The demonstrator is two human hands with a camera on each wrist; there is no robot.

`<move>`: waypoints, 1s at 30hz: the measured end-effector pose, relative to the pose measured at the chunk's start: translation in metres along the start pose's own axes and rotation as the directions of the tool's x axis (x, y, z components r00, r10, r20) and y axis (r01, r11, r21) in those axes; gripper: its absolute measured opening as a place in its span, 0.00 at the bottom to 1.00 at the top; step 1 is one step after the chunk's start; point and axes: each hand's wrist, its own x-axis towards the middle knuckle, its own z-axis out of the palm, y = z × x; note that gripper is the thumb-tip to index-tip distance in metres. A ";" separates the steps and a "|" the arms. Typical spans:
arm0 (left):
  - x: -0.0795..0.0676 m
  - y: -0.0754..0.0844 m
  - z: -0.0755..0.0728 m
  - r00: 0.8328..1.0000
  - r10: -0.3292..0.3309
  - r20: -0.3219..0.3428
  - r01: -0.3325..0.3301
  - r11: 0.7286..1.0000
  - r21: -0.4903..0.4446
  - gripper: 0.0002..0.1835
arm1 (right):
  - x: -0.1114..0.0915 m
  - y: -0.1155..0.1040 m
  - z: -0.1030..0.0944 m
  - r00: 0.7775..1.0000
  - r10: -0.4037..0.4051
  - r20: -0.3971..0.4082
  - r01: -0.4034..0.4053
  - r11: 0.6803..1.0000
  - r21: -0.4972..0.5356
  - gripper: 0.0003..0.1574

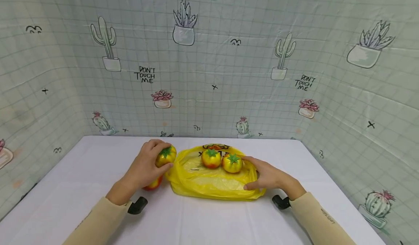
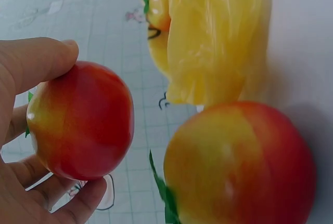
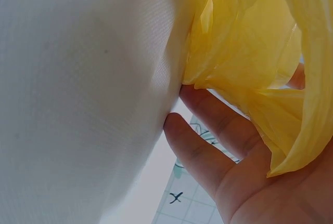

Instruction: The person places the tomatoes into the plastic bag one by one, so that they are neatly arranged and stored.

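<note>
Four tomatoes (image 1: 211,159), one bag (image 1: 212,194)

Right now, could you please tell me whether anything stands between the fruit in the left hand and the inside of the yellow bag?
Apart from the left hand, only the left edge of the yellow bag visibly stands between the held fruit and the inside. The loose fruit lies nearer, off that path.

Left hand (image 1: 148,165): fingers curved, gripping. Right hand (image 1: 270,174): fingers and thumb spread apart. Forearms (image 1: 98,221): two, sleeved, both extended forward.
</note>
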 end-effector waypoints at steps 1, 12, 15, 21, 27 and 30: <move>0.000 0.001 0.001 1.000 0.009 0.000 -0.009 1.000 -0.005 0.27 | 0.000 0.000 0.000 1.000 0.000 0.000 0.000 1.000 0.000 0.60; 0.002 0.014 0.012 0.998 0.060 0.010 -0.060 0.998 -0.035 0.27 | 0.003 0.001 0.000 1.000 0.010 0.001 -0.010 1.000 -0.005 0.61; 0.002 0.017 0.016 0.997 0.071 0.014 -0.071 0.997 -0.043 0.27 | 0.003 0.001 0.000 1.000 0.007 0.002 -0.007 1.000 -0.002 0.61; 0.007 0.019 0.026 0.994 0.108 0.003 -0.107 0.992 -0.071 0.27 | 0.003 0.001 0.001 1.000 0.009 0.008 -0.009 1.000 0.000 0.61; 0.013 0.023 0.034 0.995 0.097 0.039 -0.092 0.989 -0.115 0.27 | 0.002 0.000 0.000 1.000 0.008 0.007 -0.008 1.000 0.007 0.61; 0.016 0.026 0.038 0.995 0.077 0.059 -0.069 0.991 -0.118 0.27 | 0.002 0.000 0.000 1.000 0.009 0.007 -0.009 1.000 0.004 0.61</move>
